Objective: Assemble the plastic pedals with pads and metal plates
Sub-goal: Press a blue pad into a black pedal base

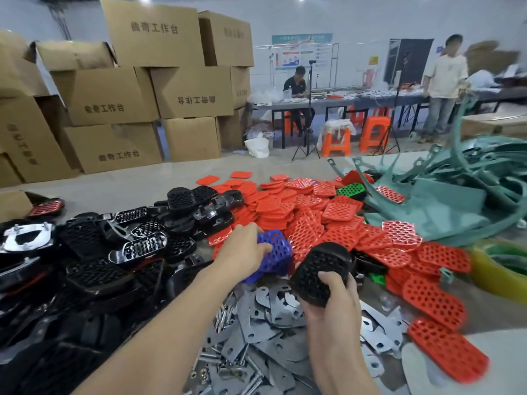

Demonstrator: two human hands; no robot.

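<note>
**Black pedal in hand, blue pad being picked**

The right hand [330, 297] grips a black perforated pedal [319, 272] by its edge, fingers wrapped around it; it looks rigid and light. Just beyond, the left hand's [242, 252] fingers pinch a blue honeycomb pad [275, 253], probably flexible, above the red pads [328, 220]. Far cardboard boxes [155, 32] read 曲奇工作台.

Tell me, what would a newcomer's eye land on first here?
Probably the big heap of red pads spread across the middle, with a lone blue pad gripped by the left hand at its near edge. Next to it, the right hand holds up a black pedal, above grey metal plates. Black pedals pile up on the left, and stacked cardboard boxes rise behind.
</note>
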